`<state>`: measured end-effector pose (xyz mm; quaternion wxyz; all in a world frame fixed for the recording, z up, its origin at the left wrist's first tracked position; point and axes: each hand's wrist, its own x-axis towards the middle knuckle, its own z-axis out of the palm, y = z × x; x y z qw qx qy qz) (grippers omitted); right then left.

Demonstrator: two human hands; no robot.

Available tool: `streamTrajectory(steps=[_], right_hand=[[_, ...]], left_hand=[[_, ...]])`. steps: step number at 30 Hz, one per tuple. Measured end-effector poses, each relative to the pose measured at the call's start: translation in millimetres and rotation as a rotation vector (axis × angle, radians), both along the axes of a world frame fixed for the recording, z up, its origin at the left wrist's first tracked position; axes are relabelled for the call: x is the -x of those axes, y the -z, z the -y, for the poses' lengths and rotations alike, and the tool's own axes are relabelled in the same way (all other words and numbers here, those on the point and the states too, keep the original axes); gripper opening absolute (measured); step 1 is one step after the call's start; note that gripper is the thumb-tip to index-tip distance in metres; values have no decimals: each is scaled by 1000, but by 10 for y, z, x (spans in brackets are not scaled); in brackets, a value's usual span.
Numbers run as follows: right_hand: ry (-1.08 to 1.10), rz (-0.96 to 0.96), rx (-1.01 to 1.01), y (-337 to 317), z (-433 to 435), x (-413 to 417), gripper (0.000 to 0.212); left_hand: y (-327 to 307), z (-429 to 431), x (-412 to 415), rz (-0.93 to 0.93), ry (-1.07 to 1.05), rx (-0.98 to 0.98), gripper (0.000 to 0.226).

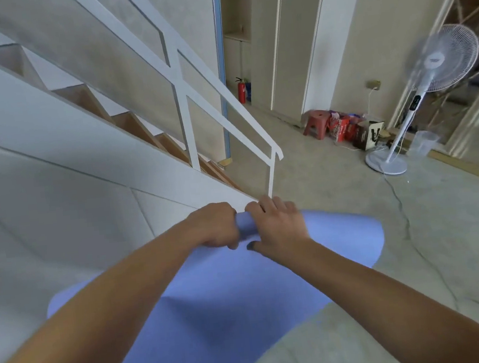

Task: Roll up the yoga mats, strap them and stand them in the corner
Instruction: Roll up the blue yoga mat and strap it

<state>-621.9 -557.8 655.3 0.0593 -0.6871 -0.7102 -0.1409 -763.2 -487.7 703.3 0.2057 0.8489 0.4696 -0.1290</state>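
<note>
The blue yoga mat (202, 318) is seen spread on the floor (446, 248) beside the white stair panel (57, 200), with its far end curled into a small roll. That roll is clasped by the left grip (217, 225), whose fingers are curled round it. It is also held by the right grip (278, 224) just beside, with fingers laid over the top and the thumb against the near side.

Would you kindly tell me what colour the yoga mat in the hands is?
The soft foam yoga mat is plain periwinkle blue, shown in the head view.
</note>
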Motion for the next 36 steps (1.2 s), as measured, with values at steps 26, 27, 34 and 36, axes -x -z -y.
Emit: streamTrajectory(steps=[26, 27, 34, 36], right_hand=[[-120, -453, 566, -667, -91, -596, 29], [-127, -426, 533, -659, -68, -599, 35], [-110, -147, 211, -312, 43, -554, 68], [-115, -204, 301, -418, 15, -574, 51]], left_hand=[[-137, 307, -268, -171, 174, -712, 42], [-155, 284, -274, -140, 130, -656, 38], [-380, 43, -259, 43, -114, 151, 43], [-393, 68, -234, 22, -69, 178, 50]])
